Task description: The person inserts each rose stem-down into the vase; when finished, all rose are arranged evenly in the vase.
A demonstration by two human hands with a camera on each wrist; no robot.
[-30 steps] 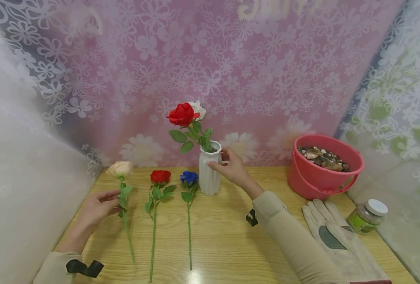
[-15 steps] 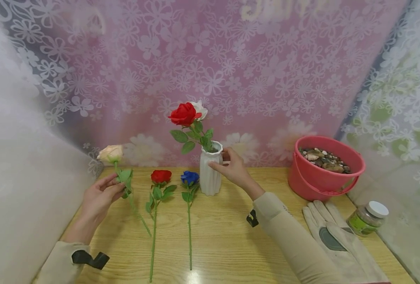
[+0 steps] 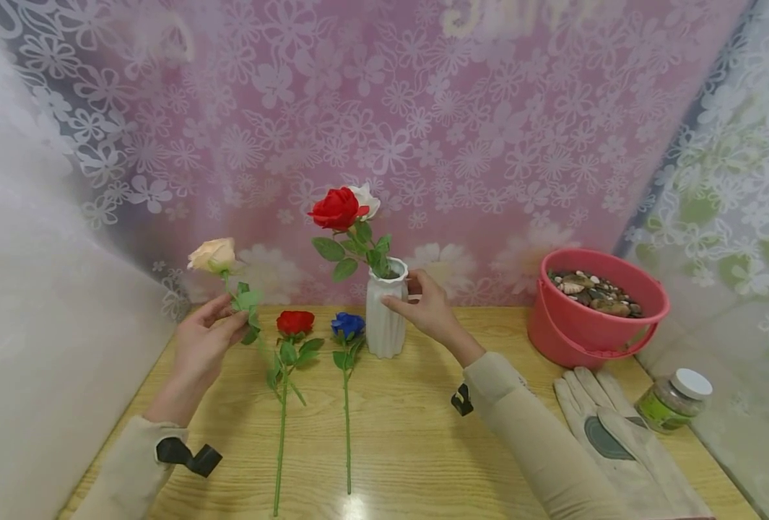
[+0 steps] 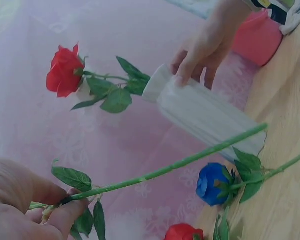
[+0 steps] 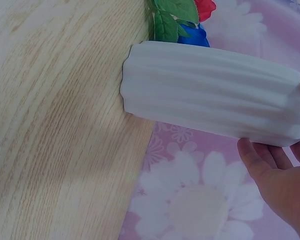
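A peach rose [image 3: 214, 256] is pinched by its leafy stem in my left hand [image 3: 203, 339], raised above the table; its stem [image 4: 190, 160] slants down to the right. My right hand [image 3: 428, 307] grips the white fluted vase [image 3: 385, 325] near its neck, thumb in front, fingers behind. The vase stands upright on the table and holds a red rose [image 3: 337, 209] and a white rose [image 3: 366, 201]. Between the hands lie another red rose [image 3: 295, 323] and a blue rose [image 3: 348, 326], stems toward me. In the right wrist view the vase [image 5: 215, 92] partly hides the blue rose [image 5: 195, 37].
A pink bucket [image 3: 553, 332] of pebbles and shells stands at the back right. Before it lie work gloves [image 3: 618, 440], and a jar with a white lid [image 3: 673, 399] is beside them. A flowered wall covering [image 3: 384, 108] closes off the table's back edge.
My left hand has lifted the peach rose and carried it toward the right, and the stem's lower end has swung up and right. The right hand and vase have stayed in place.
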